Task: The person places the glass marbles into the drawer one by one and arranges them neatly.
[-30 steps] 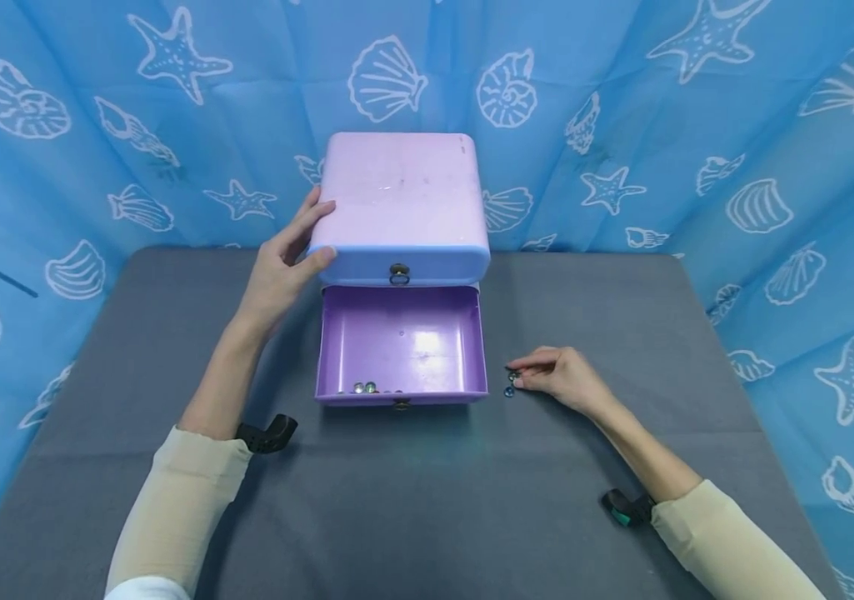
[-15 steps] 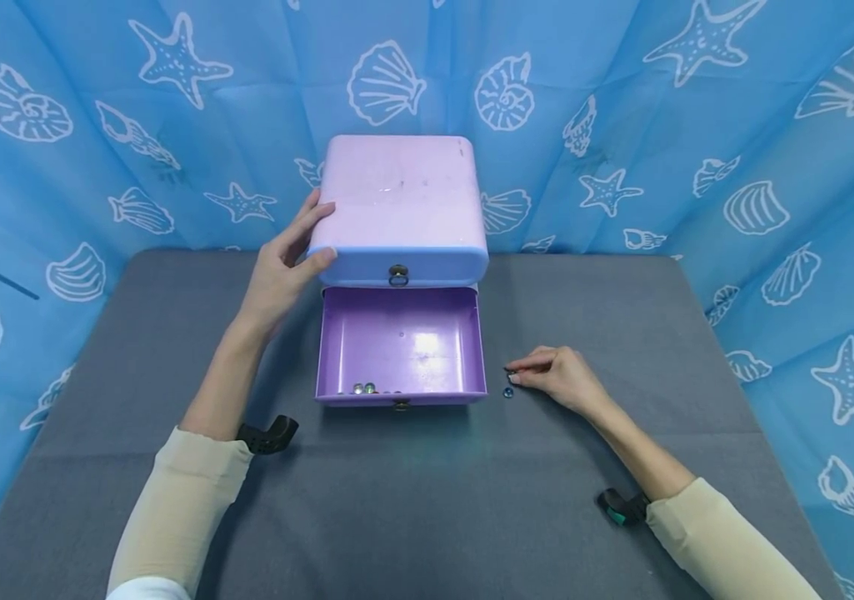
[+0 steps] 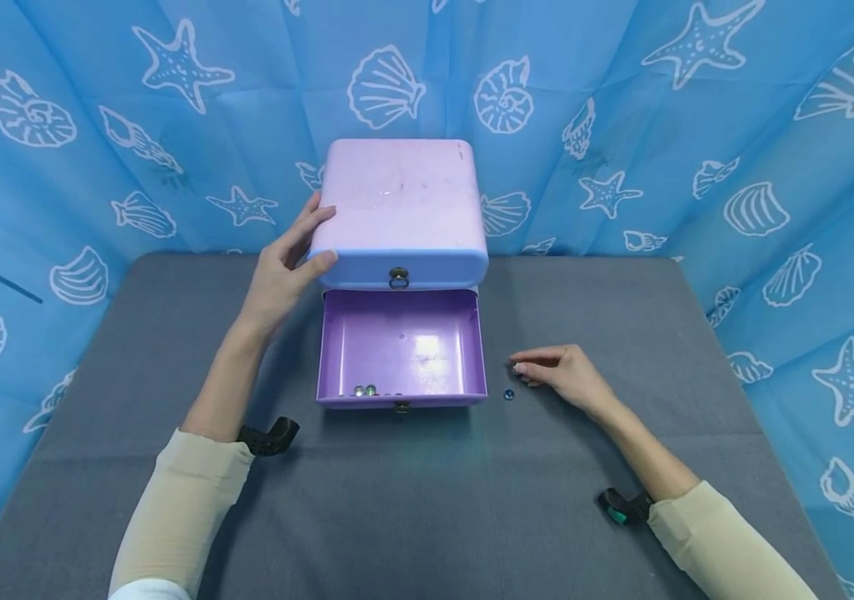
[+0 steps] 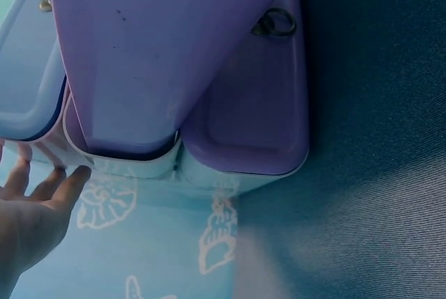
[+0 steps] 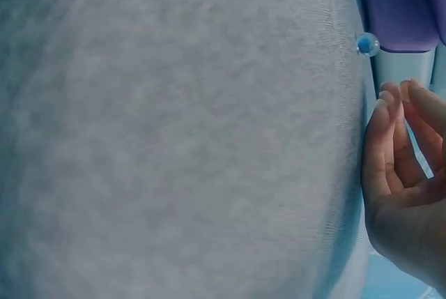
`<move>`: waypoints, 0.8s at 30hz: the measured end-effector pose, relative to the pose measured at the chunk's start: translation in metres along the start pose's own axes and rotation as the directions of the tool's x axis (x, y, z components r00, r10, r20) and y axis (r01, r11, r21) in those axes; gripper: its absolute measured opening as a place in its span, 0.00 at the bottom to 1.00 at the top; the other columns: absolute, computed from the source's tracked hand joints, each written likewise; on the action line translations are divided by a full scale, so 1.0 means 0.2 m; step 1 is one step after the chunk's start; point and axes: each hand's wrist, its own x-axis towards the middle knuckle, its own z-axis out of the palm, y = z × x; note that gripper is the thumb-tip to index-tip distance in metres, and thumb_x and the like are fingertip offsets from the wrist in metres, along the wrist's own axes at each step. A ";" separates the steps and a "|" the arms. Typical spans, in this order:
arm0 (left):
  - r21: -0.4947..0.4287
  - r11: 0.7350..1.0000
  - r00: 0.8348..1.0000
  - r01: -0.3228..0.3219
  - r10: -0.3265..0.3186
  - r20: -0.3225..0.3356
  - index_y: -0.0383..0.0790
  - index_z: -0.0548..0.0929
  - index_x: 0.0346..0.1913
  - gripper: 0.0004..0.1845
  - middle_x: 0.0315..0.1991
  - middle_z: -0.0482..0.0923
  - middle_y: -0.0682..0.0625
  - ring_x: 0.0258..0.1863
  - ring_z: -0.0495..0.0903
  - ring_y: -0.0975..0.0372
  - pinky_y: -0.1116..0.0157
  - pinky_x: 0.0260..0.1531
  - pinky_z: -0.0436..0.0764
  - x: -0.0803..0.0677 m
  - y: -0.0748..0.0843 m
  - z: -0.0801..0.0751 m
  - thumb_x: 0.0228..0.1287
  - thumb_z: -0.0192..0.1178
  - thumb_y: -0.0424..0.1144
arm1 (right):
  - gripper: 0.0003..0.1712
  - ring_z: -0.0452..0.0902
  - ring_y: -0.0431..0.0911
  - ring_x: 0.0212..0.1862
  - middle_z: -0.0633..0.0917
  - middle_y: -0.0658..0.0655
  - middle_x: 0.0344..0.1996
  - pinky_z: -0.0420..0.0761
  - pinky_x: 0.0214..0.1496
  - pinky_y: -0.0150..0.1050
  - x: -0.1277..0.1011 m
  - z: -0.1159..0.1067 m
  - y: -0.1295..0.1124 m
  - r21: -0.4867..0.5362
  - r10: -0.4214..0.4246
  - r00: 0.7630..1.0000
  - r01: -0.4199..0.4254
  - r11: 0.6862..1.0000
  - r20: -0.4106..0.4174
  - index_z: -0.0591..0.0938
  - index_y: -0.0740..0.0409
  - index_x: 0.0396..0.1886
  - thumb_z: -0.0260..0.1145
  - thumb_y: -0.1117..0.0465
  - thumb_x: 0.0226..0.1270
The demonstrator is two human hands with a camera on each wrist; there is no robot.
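Note:
A pink-topped drawer cabinet (image 3: 400, 187) stands at the back, its blue upper drawer shut and a purple drawer (image 3: 402, 342) pulled out below. Several glass marbles (image 3: 370, 390) lie by that drawer's front wall. My left hand (image 3: 280, 271) rests spread against the cabinet's left side, thumb at the front edge; its fingers (image 4: 70, 184) touch the side in the left wrist view. To the right of the drawer, my right hand (image 3: 561, 373) pinches a marble, mostly hidden between thumb and fingertips. Another marble, blue glass (image 3: 509, 395), lies on the table just in front of those fingertips.
A grey cloth covers the table (image 3: 412, 508). Behind it and at both sides hangs a blue curtain (image 3: 254, 83) with white shells and starfish. In the left wrist view, a shut purple bottom drawer (image 4: 254, 104) with a ring pull sits beneath the open one.
The marble at my right fingertips has left its spot on the table, and the hand has lifted slightly with it. The other marble and my left hand stay put.

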 end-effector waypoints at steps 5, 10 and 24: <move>-0.008 1.000 1.000 -0.003 0.003 0.004 0.45 0.71 0.72 0.30 0.78 0.53 0.57 0.77 0.51 0.61 0.55 0.74 0.53 0.00 0.00 0.00 0.67 0.65 0.39 | 0.18 0.86 0.49 0.38 0.88 0.65 0.42 0.85 0.41 0.41 -0.01 -0.01 -0.06 0.062 -0.005 0.999 0.008 0.998 -0.048 0.85 0.67 0.52 0.68 0.58 0.69; -0.014 1.000 1.000 -0.003 0.003 0.003 0.44 0.71 0.72 0.31 0.78 0.52 0.56 0.77 0.51 0.61 0.55 0.74 0.53 0.00 0.00 0.00 0.67 0.65 0.39 | 0.21 0.85 0.57 0.41 0.88 0.64 0.44 0.85 0.43 0.46 -0.02 -0.02 -0.16 0.062 -0.039 0.995 0.045 0.997 -0.093 0.84 0.67 0.53 0.68 0.56 0.69; -0.033 0.999 1.000 -0.003 0.003 -0.013 0.42 0.71 0.72 0.31 0.78 0.53 0.55 0.77 0.51 0.61 0.57 0.74 0.53 0.00 0.02 0.01 0.66 0.65 0.38 | 0.16 0.84 0.54 0.41 0.88 0.58 0.42 0.84 0.43 0.41 -0.02 -0.01 -0.40 0.039 -0.130 0.987 0.134 0.990 -0.096 0.87 0.59 0.51 0.69 0.56 0.68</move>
